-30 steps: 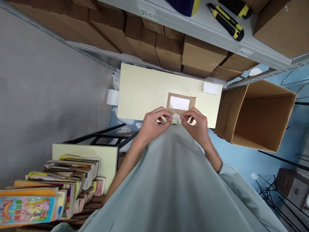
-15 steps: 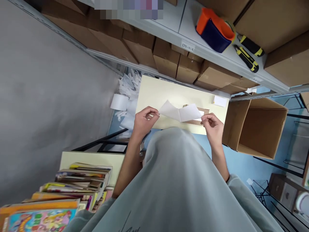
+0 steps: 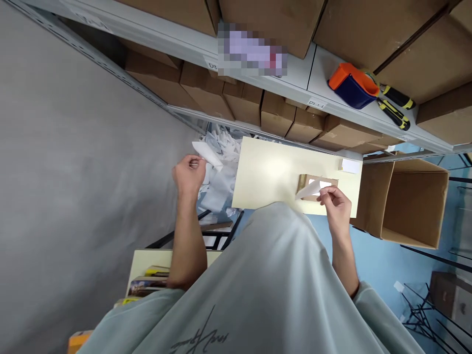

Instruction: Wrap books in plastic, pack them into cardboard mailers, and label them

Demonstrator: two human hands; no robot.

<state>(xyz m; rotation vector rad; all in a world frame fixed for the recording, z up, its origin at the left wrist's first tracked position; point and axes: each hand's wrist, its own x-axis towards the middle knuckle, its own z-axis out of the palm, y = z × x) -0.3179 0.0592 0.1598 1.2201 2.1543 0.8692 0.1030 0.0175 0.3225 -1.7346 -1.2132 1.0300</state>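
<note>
White slips (image 3: 208, 155), likely light and limp, I pinch by their edges: left fingers (image 3: 199, 160) at ten o'clock, right fingers (image 3: 324, 191) at three.

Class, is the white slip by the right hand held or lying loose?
Held: the right hand pinches the white slip by one end; the rest juts leftward.
</note>
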